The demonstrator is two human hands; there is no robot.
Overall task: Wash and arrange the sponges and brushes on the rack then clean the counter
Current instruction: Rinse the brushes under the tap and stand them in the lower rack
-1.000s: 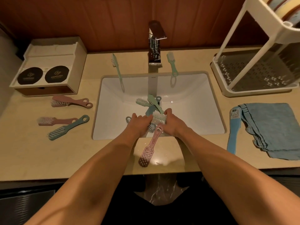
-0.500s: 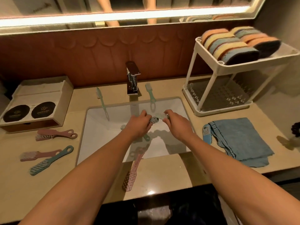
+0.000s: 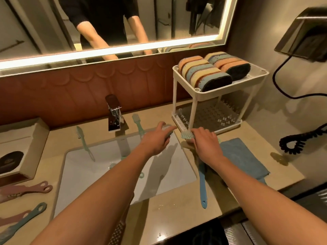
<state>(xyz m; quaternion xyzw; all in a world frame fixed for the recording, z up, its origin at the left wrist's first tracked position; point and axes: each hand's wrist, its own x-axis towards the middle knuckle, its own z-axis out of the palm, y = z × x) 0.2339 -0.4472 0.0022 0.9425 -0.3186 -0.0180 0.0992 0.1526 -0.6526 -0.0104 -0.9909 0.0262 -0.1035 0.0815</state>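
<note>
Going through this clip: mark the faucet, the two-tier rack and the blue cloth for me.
faucet (image 3: 114, 119): head view, on its chrome body.
two-tier rack (image 3: 174, 98): head view, on its left front post.
blue cloth (image 3: 242, 156): head view, on the bare middle of the fabric.

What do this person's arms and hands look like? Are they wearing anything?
The left hand and right hand are bare: no gloves, rings or watch visible. Forearms are uncovered; the mirror shows a black short-sleeved top.
</note>
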